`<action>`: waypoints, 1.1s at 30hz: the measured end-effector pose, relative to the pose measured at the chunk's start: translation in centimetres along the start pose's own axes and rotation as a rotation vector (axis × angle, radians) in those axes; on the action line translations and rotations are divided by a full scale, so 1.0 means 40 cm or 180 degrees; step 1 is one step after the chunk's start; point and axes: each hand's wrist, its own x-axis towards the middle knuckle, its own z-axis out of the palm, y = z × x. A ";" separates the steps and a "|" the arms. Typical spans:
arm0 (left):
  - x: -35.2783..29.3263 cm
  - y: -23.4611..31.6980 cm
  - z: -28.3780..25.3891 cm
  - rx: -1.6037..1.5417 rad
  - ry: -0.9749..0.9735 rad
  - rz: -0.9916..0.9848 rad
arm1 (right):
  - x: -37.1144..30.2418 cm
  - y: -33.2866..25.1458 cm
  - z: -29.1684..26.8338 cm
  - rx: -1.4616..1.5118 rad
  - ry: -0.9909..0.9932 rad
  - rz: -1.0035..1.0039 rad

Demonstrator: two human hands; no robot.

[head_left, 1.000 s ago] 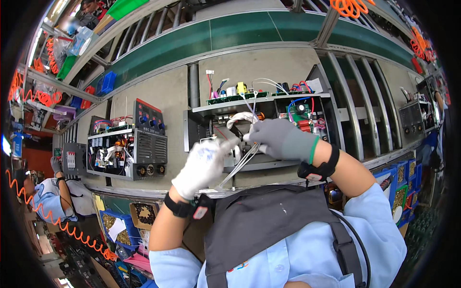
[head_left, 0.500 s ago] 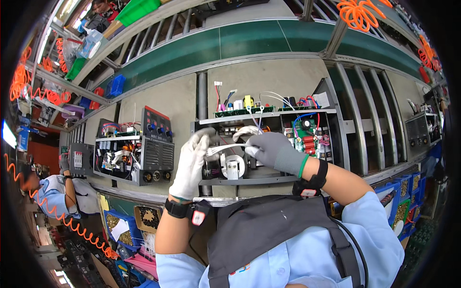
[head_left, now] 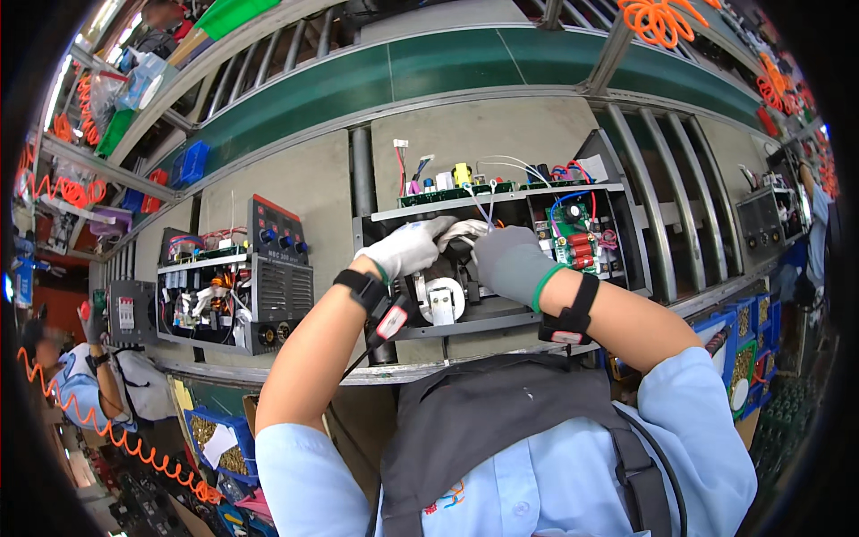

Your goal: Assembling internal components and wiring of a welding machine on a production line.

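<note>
An open machine chassis (head_left: 501, 320) lies before me, with its inside showing. My left hand (head_left: 413, 246), in a white glove, reaches into it, fingers closed at the left end of a looped white wire bundle (head_left: 465, 230). On the bundle's other side is my right hand (head_left: 512, 261), in a grey glove with a green cuff; its fingers are bent and closed at the wires, their tips partly hidden. Below my hands sits a round white part with a metal bracket (head_left: 442, 302). A green circuit board with red parts (head_left: 580, 243) is right of my right hand.
A second welding machine (head_left: 282, 277) with a knob panel stands left, and another unit (head_left: 762, 219) far right. Metal rollers (head_left: 667, 206) lie right of the chassis. Blue bins of small parts (head_left: 224, 438) flank the bench's near side. A co-worker (head_left: 85, 380) is at the far left.
Both hands have moved from stretching a white strand above the chassis deeper into it, around the looped wire bundle. My left hand has gone right and up. The view has shifted slightly.
</note>
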 end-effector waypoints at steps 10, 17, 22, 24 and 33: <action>0.039 -0.027 0.035 0.1288 0.0350 -0.0513 | -0.011 -0.002 0.043 0.0167 0.0824 -0.0162; -0.036 -0.022 0.022 0.1560 0.0671 -0.0976 | 0.050 0.008 0.063 -0.0726 0.0169 -0.1158; -0.107 0.055 0.031 0.0304 0.1792 -0.0719 | 0.051 0.037 -0.017 0.0285 0.0481 -0.1264; -0.107 0.036 0.046 -0.2169 0.1781 -0.0693 | 0.075 0.033 -0.009 0.0955 0.0263 -0.1273; -0.110 -0.020 0.070 -0.1711 0.1854 -0.0513 | 0.121 0.016 0.045 0.3693 -0.1188 -0.0967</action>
